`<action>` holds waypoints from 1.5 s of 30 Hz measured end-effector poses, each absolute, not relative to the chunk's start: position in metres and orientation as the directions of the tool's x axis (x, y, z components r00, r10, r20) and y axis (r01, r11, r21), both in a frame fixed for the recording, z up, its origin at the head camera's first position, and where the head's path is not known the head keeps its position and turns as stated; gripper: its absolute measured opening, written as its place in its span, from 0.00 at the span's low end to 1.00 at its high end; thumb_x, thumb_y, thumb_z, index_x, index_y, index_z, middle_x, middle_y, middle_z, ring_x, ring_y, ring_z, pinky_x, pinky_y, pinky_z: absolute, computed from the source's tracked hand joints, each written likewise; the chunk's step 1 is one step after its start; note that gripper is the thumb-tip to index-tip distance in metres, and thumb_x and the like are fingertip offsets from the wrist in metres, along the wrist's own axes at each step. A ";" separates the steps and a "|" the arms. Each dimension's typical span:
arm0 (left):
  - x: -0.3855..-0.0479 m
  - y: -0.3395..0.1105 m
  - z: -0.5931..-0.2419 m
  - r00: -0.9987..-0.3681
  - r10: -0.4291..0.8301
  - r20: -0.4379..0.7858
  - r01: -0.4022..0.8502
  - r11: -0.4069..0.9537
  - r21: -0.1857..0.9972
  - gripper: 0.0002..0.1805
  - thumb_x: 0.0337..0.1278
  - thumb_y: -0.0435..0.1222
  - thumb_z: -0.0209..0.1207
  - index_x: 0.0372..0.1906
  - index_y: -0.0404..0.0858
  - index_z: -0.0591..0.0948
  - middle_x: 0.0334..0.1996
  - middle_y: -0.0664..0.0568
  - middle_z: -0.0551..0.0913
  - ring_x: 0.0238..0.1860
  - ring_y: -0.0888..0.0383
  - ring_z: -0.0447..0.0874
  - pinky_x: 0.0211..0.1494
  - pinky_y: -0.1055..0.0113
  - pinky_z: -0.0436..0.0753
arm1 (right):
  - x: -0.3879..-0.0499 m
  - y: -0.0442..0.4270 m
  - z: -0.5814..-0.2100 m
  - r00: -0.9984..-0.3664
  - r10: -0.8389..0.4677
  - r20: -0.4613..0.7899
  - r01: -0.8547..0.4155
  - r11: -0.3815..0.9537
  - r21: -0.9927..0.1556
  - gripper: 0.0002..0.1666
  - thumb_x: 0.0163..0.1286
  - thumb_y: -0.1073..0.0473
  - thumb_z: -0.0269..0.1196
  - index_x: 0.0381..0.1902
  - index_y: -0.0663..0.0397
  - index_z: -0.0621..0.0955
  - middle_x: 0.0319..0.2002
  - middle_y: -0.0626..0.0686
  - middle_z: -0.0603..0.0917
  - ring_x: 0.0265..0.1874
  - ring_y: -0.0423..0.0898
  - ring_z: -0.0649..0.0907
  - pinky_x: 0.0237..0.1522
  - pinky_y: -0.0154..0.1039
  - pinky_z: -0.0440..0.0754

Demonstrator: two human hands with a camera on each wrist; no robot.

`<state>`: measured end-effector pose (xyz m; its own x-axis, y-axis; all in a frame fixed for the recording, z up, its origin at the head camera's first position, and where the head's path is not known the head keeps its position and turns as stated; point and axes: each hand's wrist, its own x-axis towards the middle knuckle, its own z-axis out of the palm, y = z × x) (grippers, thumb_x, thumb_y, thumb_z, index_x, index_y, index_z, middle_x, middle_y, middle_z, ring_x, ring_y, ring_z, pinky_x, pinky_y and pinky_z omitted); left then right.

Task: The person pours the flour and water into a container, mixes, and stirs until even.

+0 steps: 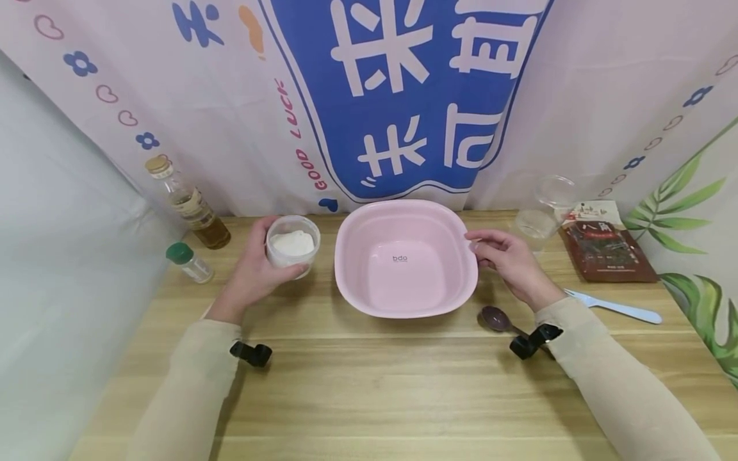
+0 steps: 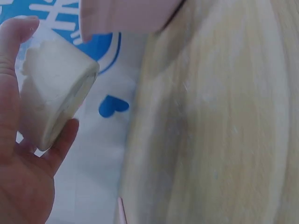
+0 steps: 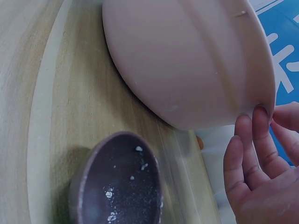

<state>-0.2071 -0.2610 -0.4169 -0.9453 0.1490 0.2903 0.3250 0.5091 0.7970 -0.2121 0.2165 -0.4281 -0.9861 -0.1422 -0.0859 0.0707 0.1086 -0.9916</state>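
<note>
My left hand (image 1: pixel 259 272) grips a clear plastic tub (image 2: pixel 60 84) of white powder (image 1: pixel 293 242), thumb on one side and fingers round the other. In the left wrist view the tub is tilted and its base is off the table. A pink basin (image 1: pixel 406 301) stands to the right of the tub, with nothing in it but a printed mark. At the basin's right side my right hand (image 1: pixel 513 262) pinches the rim, thumb and fingertips on either side in the right wrist view. Near that wrist lies a dark brown spoon (image 3: pixel 121 182) with white grains in its bowl.
At the left stand a corked bottle (image 1: pixel 198 214) of amber liquid and a green-capped shaker (image 1: pixel 190 262). On the right are a clear plastic cup (image 1: pixel 533 227), a brown packet (image 1: pixel 608 246) and a light blue plastic knife or fork (image 1: pixel 619 307). A printed curtain (image 1: pixel 576 96) hangs behind the table.
</note>
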 end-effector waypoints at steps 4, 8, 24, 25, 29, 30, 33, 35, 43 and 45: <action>-0.206 -0.254 -0.410 -0.947 0.139 0.288 0.318 0.513 0.797 0.57 0.42 0.33 0.83 0.76 0.32 0.61 0.70 0.35 0.73 0.70 0.39 0.72 0.79 0.36 0.66 | -0.212 0.216 -0.427 -0.986 -0.138 -0.093 0.078 0.113 -0.990 0.25 0.81 0.66 0.61 0.69 0.78 0.74 0.40 0.34 0.90 0.41 0.32 0.89 0.46 0.30 0.89; -0.207 -0.247 -0.403 -0.942 0.150 0.299 0.333 0.505 0.796 0.56 0.41 0.32 0.83 0.76 0.30 0.62 0.70 0.34 0.74 0.71 0.38 0.72 0.80 0.35 0.65 | -0.213 0.216 -0.427 -0.986 -0.134 -0.097 0.082 0.118 -0.990 0.25 0.80 0.67 0.60 0.69 0.78 0.74 0.40 0.33 0.90 0.40 0.32 0.89 0.46 0.29 0.89; -0.217 -0.217 -0.385 -0.902 0.304 0.305 0.429 0.579 0.693 0.54 0.39 0.37 0.86 0.76 0.41 0.71 0.67 0.42 0.81 0.63 0.41 0.82 0.69 0.39 0.80 | -0.214 0.215 -0.427 -0.986 -0.129 -0.103 0.087 0.121 -0.989 0.25 0.80 0.66 0.61 0.69 0.76 0.75 0.40 0.33 0.90 0.40 0.32 0.89 0.47 0.29 0.89; -0.217 -0.215 -0.384 -0.898 0.314 0.307 0.438 0.580 0.687 0.53 0.39 0.37 0.86 0.76 0.41 0.72 0.67 0.42 0.81 0.62 0.41 0.82 0.68 0.39 0.80 | -0.214 0.214 -0.427 -0.986 -0.130 -0.103 0.088 0.120 -0.989 0.25 0.80 0.66 0.61 0.69 0.76 0.75 0.40 0.33 0.90 0.40 0.32 0.88 0.47 0.29 0.89; -0.219 -0.210 -0.380 -0.874 0.363 0.323 0.483 0.584 0.652 0.53 0.37 0.39 0.86 0.74 0.38 0.74 0.66 0.42 0.81 0.63 0.42 0.80 0.69 0.39 0.80 | -0.213 0.215 -0.428 -0.986 -0.128 -0.104 0.089 0.121 -0.989 0.25 0.80 0.66 0.61 0.69 0.77 0.75 0.40 0.33 0.90 0.40 0.32 0.88 0.46 0.29 0.89; -0.219 -0.208 -0.378 -0.867 0.374 0.330 0.497 0.583 0.643 0.53 0.37 0.39 0.86 0.74 0.38 0.75 0.66 0.41 0.81 0.63 0.42 0.79 0.69 0.39 0.79 | -0.213 0.216 -0.428 -0.986 -0.126 -0.104 0.089 0.121 -0.989 0.25 0.80 0.66 0.60 0.69 0.77 0.75 0.40 0.33 0.90 0.40 0.32 0.88 0.46 0.29 0.89; -0.220 -0.205 -0.374 -0.843 0.408 0.351 0.536 0.585 0.608 0.52 0.36 0.39 0.86 0.73 0.36 0.76 0.65 0.40 0.82 0.63 0.42 0.79 0.70 0.39 0.79 | -0.213 0.216 -0.428 -0.987 -0.124 -0.104 0.089 0.121 -0.989 0.24 0.80 0.66 0.60 0.68 0.76 0.76 0.40 0.33 0.90 0.40 0.32 0.88 0.46 0.29 0.89; -0.220 -0.203 -0.370 -0.830 0.433 0.352 0.557 0.600 0.575 0.51 0.36 0.41 0.86 0.72 0.36 0.76 0.64 0.40 0.83 0.62 0.42 0.79 0.68 0.40 0.79 | -0.213 0.216 -0.428 -0.987 -0.123 -0.104 0.089 0.120 -0.989 0.24 0.80 0.66 0.60 0.68 0.76 0.76 0.40 0.33 0.90 0.40 0.32 0.88 0.46 0.29 0.89; -0.218 -0.195 -0.357 -0.834 0.477 0.278 0.552 0.708 0.441 0.51 0.40 0.48 0.85 0.74 0.44 0.76 0.66 0.48 0.83 0.66 0.46 0.78 0.69 0.41 0.81 | -0.213 0.216 -0.428 -0.987 -0.124 -0.098 0.083 0.115 -0.990 0.23 0.80 0.67 0.61 0.67 0.76 0.76 0.40 0.34 0.90 0.40 0.32 0.88 0.46 0.29 0.89; -0.218 -0.193 -0.355 -0.837 0.480 0.264 0.548 0.729 0.411 0.51 0.41 0.50 0.85 0.75 0.45 0.76 0.67 0.48 0.83 0.67 0.46 0.77 0.69 0.40 0.81 | -0.212 0.216 -0.428 -0.987 -0.125 -0.100 0.086 0.114 -0.990 0.23 0.80 0.67 0.61 0.67 0.76 0.76 0.40 0.34 0.90 0.41 0.32 0.89 0.46 0.29 0.89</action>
